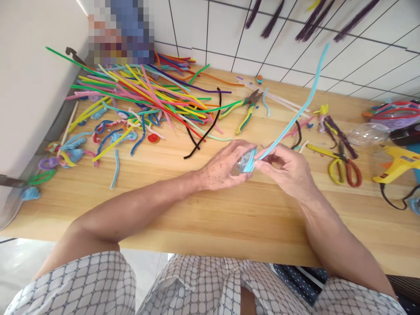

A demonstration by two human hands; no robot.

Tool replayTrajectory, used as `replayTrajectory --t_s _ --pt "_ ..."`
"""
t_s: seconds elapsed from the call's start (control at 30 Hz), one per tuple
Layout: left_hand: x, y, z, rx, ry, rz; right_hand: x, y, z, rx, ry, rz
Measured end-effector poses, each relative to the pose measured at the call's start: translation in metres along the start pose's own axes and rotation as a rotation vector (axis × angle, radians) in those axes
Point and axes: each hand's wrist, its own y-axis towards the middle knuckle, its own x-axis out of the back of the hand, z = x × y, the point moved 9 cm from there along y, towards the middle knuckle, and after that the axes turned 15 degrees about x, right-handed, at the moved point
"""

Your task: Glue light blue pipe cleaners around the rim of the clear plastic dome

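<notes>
My left hand grips a small clear plastic piece, its fingers curved round it. Several turns of light blue pipe cleaner circle the right side of that piece. My right hand pinches the light blue strand close to the wrapped turns. The strand's long free end rises up and to the right, past the hand. Both hands are nearly touching, above the wooden table. The fingers of the right hand partly hide the spot where strand and wrapping meet.
Many coloured pipe cleaners lie in a heap at the back left. Pliers rest behind the hands. Scissors, a clear plastic ball and a yellow glue gun are to the right.
</notes>
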Motion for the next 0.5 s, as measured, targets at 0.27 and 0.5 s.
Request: replayTrajectory --t_s 0.27,0.5 --pt "-0.0022 0.0005 -0.0004 -0.029 0.008 0.007 -0.0009 -0.0005 0.0014 -0.004 -0.006 0.004" --pt "-0.0029 0.0000 0.0010 -0.032 -0.005 0.007 -0.0007 -0.0009 0.0009 0.009 -0.036 0.015"
